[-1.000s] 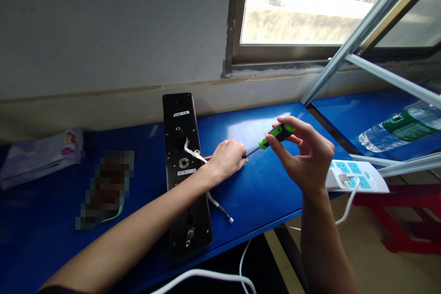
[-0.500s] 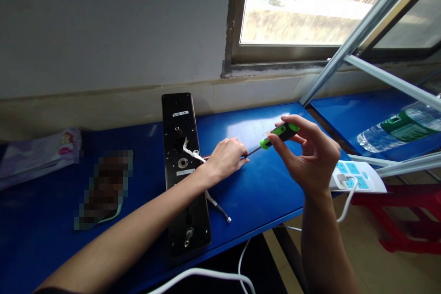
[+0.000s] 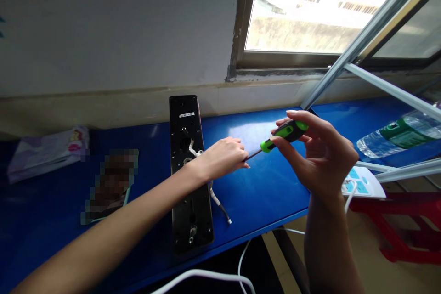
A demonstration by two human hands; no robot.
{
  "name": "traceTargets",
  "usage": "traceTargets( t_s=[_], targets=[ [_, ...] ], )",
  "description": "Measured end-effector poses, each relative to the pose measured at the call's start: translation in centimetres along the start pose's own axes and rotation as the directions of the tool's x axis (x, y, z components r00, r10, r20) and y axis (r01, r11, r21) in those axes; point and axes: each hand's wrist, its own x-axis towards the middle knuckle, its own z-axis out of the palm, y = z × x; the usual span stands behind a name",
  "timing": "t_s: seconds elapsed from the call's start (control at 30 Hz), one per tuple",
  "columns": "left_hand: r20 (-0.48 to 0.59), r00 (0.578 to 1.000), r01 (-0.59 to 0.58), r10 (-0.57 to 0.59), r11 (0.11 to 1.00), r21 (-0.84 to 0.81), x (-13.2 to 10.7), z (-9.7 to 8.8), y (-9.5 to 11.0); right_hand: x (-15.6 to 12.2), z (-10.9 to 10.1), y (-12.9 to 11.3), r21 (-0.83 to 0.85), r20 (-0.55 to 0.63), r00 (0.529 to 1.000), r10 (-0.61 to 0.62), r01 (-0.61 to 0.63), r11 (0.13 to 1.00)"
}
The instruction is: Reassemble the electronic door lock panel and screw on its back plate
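Observation:
A screwdriver (image 3: 286, 134) with a green and black handle slants between my hands above the table. My right hand (image 3: 324, 149) grips its handle between thumb and fingers. The fingers of my left hand (image 3: 228, 155) are closed around the lower end of the shaft, hiding the tip and anything that may be with it. Under my left forearm lies a long black lock panel (image 3: 189, 197), with metal posts and a label near its far end. A white-wrapped cable (image 3: 217, 200) comes from the panel and ends in a small plug on the blue table (image 3: 262, 211).
Left of the panel lie a blurred-out flat object (image 3: 113, 181) and a purple-and-white packet (image 3: 51, 151). To the right are a power strip (image 3: 368, 183), a metal frame (image 3: 389, 85), a water bottle (image 3: 403, 133) and a red stool (image 3: 406, 225). A white cord (image 3: 206, 273) hangs in front.
The view has shifted slightly, so the panel appears farther right. Both hands keep hold of the screwdriver; my right hand has turned a little and moved slightly right.

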Motion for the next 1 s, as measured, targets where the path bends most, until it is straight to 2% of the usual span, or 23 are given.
traceTargets(
  t_s=[0.27, 0.4, 0.53, 0.6, 0.83, 0.93, 1.0],
  targets=[
    [-0.139, 0.986, -0.081, 0.088, 0.995, 0.056, -2.7, -1.1, -1.2, 1.5, 1.8, -1.3, 0.078, -0.015, 0.997, -0.071, 0.072, 0.994],
    [-0.237, 0.971, -0.015, 0.008, 0.999, -0.03, -4.8, -1.9, -1.7, 3.0, 3.1, -2.0, 0.121, -0.071, 0.994, -0.081, 0.089, 0.989],
    [-0.351, 0.929, 0.066, -0.119, 0.985, -0.159, -7.3, -2.9, -2.1, 4.5, 4.7, -2.8, 0.133, -0.119, 0.992, -0.051, 0.067, 0.989],
    [-0.369, 0.918, 0.097, -0.142, 0.986, -0.139, -8.3, -3.3, -2.3, 5.0, 5.5, -3.2, 0.128, -0.097, 0.993, -0.067, 0.079, 0.989],
    [-0.389, 0.912, 0.182, -0.131, 0.979, 0.097, -10.7, -3.7, -2.9, 6.8, 7.9, -4.6, 0.14, 0.082, 0.98, -0.184, 0.172, 0.975],
    [-0.406, 0.906, 0.185, -0.121, 0.975, 0.123, -11.2, -3.8, -3.0, 7.3, 8.4, -5.0, 0.171, 0.146, 0.965, -0.219, 0.193, 0.966],
    [-0.416, 0.901, 0.187, -0.127, 0.977, 0.107, -11.4, -3.9, -3.1, 7.4, 8.6, -5.0, 0.196, 0.147, 0.959, -0.243, 0.212, 0.957]
  ],
)
